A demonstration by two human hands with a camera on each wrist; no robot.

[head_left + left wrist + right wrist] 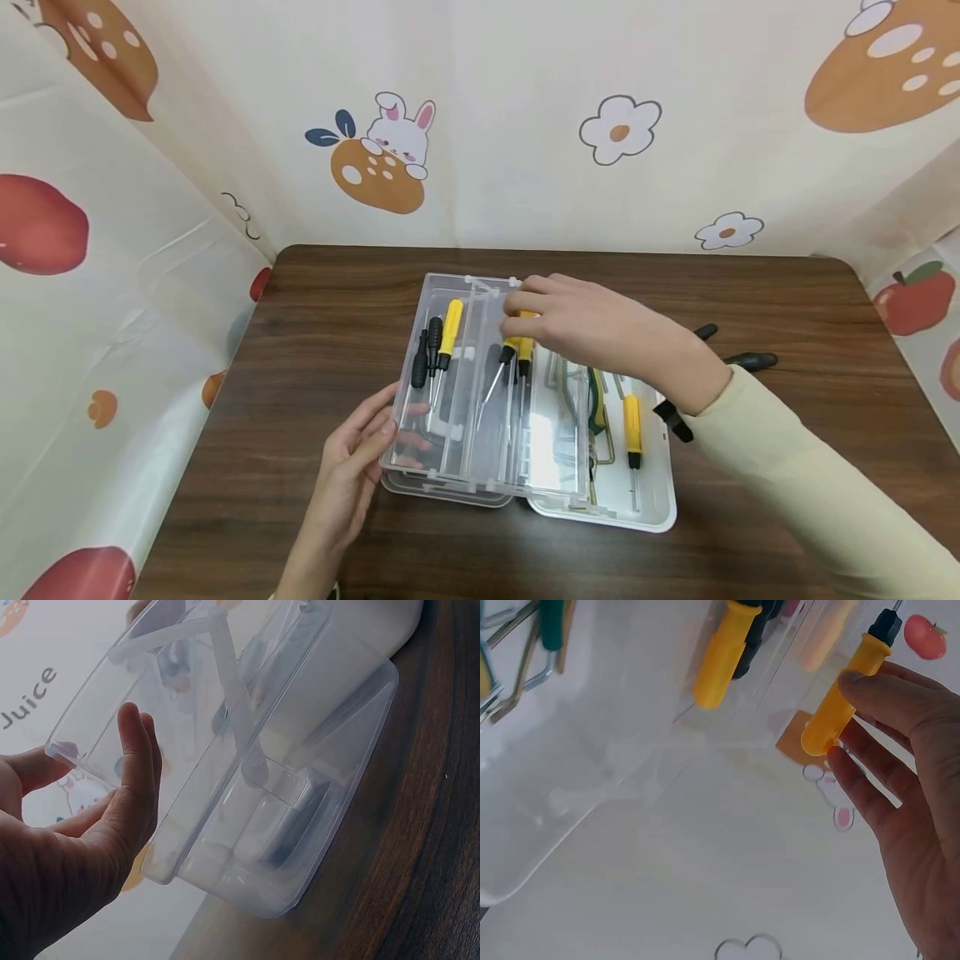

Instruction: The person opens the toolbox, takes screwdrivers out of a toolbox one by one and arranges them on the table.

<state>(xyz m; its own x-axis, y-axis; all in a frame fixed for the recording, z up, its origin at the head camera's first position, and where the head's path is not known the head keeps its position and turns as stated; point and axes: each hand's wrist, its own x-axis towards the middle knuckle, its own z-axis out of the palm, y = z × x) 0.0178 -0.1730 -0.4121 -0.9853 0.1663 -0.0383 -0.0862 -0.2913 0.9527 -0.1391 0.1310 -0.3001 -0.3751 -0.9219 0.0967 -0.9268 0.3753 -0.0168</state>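
Screwdriver [834, 712], yellow-handled and steel-shafted, is pinched in my right hand [566, 317], likely light and stiff, best held mid-handle, while my left hand [360, 454] grips a clear plastic divided tray [468, 460].

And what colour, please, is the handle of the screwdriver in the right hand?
The handle is yellow; it shows best in the right wrist view.

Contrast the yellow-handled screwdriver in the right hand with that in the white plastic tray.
The held screwdriver is pinched in the right hand above the clear plastic box; the tray screwdriver lies untouched. The held screwdriver slants left; the tray screwdriver points at the white tray's near rim. Both have black collars.
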